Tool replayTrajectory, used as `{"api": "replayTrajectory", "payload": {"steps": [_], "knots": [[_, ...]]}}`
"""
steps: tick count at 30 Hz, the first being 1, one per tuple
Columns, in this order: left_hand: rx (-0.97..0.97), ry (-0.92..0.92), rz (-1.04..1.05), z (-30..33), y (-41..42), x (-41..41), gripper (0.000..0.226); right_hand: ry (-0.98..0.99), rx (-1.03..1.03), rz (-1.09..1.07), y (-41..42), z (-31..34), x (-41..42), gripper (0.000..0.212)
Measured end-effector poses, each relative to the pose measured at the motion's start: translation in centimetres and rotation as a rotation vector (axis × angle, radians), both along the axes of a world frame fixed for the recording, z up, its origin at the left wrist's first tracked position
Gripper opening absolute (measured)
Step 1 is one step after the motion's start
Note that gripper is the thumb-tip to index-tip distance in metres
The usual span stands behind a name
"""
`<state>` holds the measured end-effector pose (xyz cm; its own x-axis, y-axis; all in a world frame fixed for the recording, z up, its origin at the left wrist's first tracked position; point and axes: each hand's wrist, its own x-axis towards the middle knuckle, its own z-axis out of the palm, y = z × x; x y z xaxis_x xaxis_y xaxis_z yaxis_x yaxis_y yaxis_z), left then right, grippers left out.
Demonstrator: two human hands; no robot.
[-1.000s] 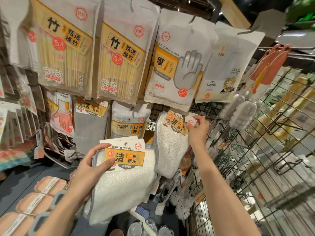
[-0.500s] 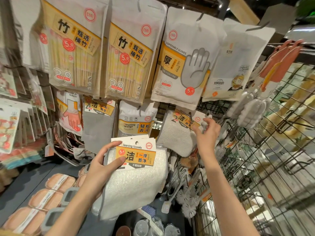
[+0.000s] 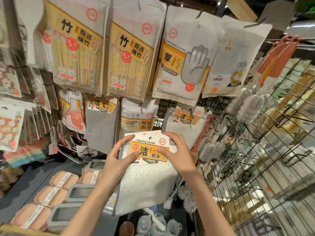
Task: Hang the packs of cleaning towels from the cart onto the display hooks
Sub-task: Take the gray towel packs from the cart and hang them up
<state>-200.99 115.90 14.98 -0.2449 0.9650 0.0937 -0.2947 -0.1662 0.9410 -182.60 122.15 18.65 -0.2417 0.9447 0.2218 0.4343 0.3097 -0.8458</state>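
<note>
I hold a white pack of cleaning towels (image 3: 146, 181) with an orange and white header card in front of me, low at the centre. My left hand (image 3: 117, 160) grips its left edge, thumb across the card. My right hand (image 3: 177, 150) pinches the card's right side from above. The card's hang hole shows between my hands. Another pack of cleaning towels (image 3: 185, 123) hangs on a display hook on the wire grid (image 3: 214, 106), just above and right of the held pack.
Packs of bamboo chopsticks (image 3: 129, 58), disposable gloves (image 3: 185, 63) and a cleaning sponge pack (image 3: 138, 116) hang above and left. A grey cloth pack (image 3: 100, 126) hangs at left. Brushes (image 3: 211, 147) hang at right by a wire rack (image 3: 272, 150). Boxes (image 3: 56, 193) lie on the shelf below.
My right hand left the towel pack hanging on the hook and came down onto the card of the pack in my left hand. That hanging pack now hangs free.
</note>
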Motion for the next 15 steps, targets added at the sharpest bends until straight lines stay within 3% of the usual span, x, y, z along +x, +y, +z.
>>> {"api": "replayTrajectory", "payload": {"steps": [5, 15], "knots": [[0.008, -0.008, 0.025, 0.0, -0.3, 0.5, 0.059, 0.052, 0.025, -0.074, -0.8, 0.2, 0.2, 0.049], [-0.004, 0.134, -0.006, 0.9, -1.4, 0.1, 0.036, 0.161, -0.013, -0.052, -1.5, 1.2, 1.1, 0.042]]}}
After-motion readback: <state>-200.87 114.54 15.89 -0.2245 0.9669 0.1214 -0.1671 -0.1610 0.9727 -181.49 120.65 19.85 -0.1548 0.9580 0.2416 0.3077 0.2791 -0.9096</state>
